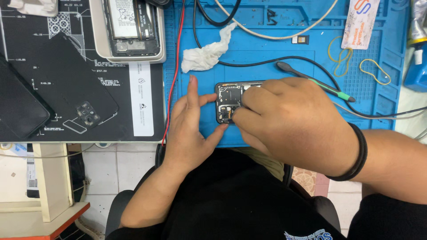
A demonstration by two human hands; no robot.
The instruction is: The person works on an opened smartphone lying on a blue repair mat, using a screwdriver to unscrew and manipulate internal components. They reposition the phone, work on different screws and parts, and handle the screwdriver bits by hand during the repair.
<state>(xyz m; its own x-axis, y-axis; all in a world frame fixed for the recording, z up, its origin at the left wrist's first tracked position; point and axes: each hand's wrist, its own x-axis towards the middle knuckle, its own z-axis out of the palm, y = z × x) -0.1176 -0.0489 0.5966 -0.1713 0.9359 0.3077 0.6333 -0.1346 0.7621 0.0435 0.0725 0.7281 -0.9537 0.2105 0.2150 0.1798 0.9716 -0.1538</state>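
1. An opened phone (229,103) with its back cover off lies flat on the blue work mat (275,53), near the mat's front edge; its circuit board and camera parts are exposed
2. The left hand (189,129) steadies the phone's left end: the thumb touches the lower corner, a finger rests at the upper edge, and the other fingers stand straight and spread, so the hand is open rather than clenched
3. The right hand (293,122) covers the phone's right part with fingers curled down onto the board; whether the fingertips pinch a small tool or part cannot be told
4. A black band (359,153) circles the right wrist
5. Just behind the right hand lies a black spudger with a green grip (313,81)
6. A crumpled white tissue (204,51) sits further back on the mat, with black cables (249,63) beside it
7. Left of the mat, a red wire (173,75) runs along its edge, and a black back cover (66,89) lies on a dark printed mat (44,26)
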